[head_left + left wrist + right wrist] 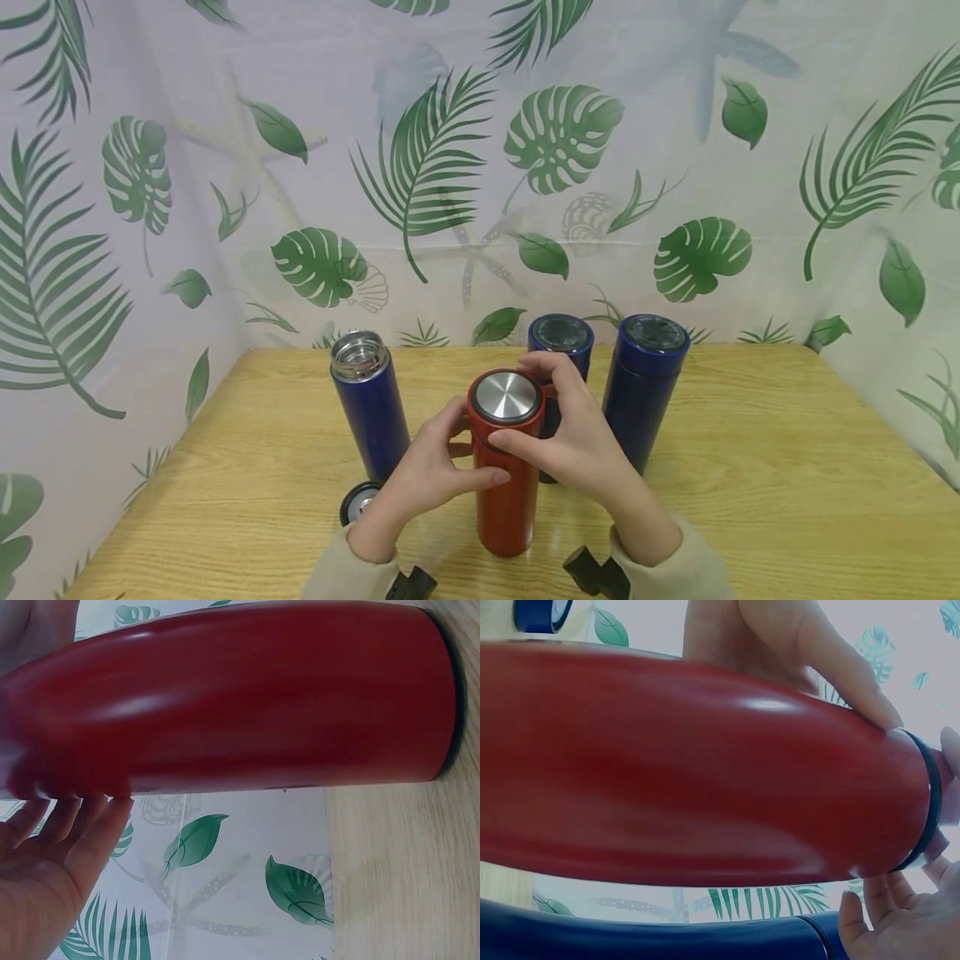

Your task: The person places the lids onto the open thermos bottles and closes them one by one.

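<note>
A red vacuum flask (506, 508) stands upright on the table, its lid (507, 397) topped with a brushed silver disc. My left hand (435, 467) grips the upper body, thumb across the front and fingers round the left side. Higher up, my right hand (581, 442) holds the lid between the thumb in front and fingers behind. The right wrist view has a black ring (931, 802) between lid and body, with fingertips on both sides of it. In the left wrist view the red body (262, 697) reaches down to its dark base.
On the left is a blue flask (371, 417) with its steel mouth uncovered. A dark-rimmed cap (358, 502) lies in front of it, partly behind my left wrist. Two lidded blue flasks stand to the right, one (562, 335) behind my right hand, the other (647, 375) beside it.
</note>
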`<action>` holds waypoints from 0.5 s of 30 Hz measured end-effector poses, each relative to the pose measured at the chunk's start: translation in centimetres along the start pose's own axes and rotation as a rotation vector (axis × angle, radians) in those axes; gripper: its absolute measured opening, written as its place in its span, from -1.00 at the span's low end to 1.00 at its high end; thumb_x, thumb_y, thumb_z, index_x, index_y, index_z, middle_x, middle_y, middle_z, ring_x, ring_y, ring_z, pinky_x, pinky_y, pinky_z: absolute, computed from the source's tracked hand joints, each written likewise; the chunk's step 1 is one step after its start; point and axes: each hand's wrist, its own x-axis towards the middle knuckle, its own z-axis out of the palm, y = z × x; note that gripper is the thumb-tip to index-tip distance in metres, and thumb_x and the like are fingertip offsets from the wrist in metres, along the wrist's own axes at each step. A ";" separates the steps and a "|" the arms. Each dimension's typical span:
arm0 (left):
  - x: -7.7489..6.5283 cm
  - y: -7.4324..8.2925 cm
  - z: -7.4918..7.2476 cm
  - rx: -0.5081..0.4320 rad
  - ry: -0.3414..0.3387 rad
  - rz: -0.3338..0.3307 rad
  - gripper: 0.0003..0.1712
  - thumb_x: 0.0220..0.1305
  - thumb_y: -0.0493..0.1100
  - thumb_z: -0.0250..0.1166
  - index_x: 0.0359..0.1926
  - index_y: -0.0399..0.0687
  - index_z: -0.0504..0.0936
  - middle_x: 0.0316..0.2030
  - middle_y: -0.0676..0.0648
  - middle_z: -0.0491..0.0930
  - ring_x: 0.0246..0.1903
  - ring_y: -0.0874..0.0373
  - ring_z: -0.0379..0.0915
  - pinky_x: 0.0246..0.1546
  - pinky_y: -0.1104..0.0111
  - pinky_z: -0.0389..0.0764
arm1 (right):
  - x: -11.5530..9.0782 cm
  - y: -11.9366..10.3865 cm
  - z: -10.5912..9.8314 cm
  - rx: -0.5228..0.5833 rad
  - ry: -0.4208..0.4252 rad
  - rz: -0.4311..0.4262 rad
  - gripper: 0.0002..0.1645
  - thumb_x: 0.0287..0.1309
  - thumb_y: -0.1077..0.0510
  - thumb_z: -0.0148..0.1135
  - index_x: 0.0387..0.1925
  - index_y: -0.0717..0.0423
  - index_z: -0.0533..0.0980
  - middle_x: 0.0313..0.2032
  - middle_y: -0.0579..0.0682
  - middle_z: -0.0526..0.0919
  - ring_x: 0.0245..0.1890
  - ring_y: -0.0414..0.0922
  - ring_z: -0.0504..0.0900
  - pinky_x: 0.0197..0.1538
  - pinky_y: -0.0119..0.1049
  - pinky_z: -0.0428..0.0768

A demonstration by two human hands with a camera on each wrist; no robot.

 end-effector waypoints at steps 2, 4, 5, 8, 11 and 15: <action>0.0 0.0 0.0 0.002 -0.003 0.001 -0.25 -0.09 -0.16 0.41 0.15 0.03 0.27 0.04 0.01 0.38 0.02 0.11 0.33 -0.13 0.19 0.46 | 0.0 0.0 0.0 -0.001 0.002 -0.014 -0.25 -0.22 0.22 0.42 0.03 0.18 0.23 -0.06 0.01 0.42 -0.10 -0.12 0.39 -0.07 -0.18 0.42; 0.0 0.0 0.0 0.005 -0.004 0.001 -0.26 -0.09 -0.16 0.41 0.15 0.02 0.27 0.03 0.01 0.39 0.02 0.11 0.33 -0.13 0.21 0.47 | 0.0 0.1 -0.2 0.010 -0.005 -0.044 -0.29 -0.18 0.24 0.38 0.02 0.18 0.23 -0.06 0.01 0.43 -0.10 -0.13 0.40 -0.07 -0.19 0.42; 0.0 0.0 0.0 0.007 -0.004 -0.002 -0.26 -0.09 -0.15 0.41 0.14 0.03 0.28 0.03 0.02 0.39 0.01 0.11 0.33 -0.13 0.22 0.47 | 0.0 0.1 -0.2 0.018 -0.009 -0.062 -0.32 -0.16 0.25 0.36 0.03 0.18 0.23 -0.06 0.01 0.43 -0.09 -0.13 0.40 -0.06 -0.19 0.42; 0.0 0.1 0.0 0.007 -0.004 -0.005 -0.27 -0.09 -0.15 0.40 0.13 0.03 0.28 0.00 0.03 0.41 0.00 0.14 0.33 -0.13 0.24 0.47 | 0.1 0.2 -0.5 0.060 -0.032 -0.112 -0.39 -0.06 0.26 0.27 0.03 0.20 0.22 -0.03 0.02 0.43 -0.04 -0.11 0.40 -0.03 -0.19 0.40; 0.0 0.2 0.0 0.002 -0.005 -0.004 -0.27 -0.09 -0.15 0.41 0.13 0.03 0.28 -0.03 0.03 0.43 -0.02 0.16 0.34 -0.14 0.24 0.47 | 0.0 0.3 -0.7 0.100 -0.055 -0.132 -0.45 0.01 0.25 0.19 0.04 0.18 0.21 0.00 0.03 0.43 0.01 -0.10 0.38 0.02 -0.17 0.36; 0.0 0.2 0.0 0.001 -0.007 -0.002 -0.27 -0.09 -0.15 0.41 0.13 0.03 0.28 -0.06 0.02 0.45 -0.04 0.17 0.36 -0.14 0.22 0.47 | 0.0 0.3 -0.8 0.123 -0.066 -0.139 -0.48 0.04 0.23 0.15 0.05 0.16 0.21 0.01 0.03 0.42 0.03 -0.09 0.37 0.05 -0.14 0.33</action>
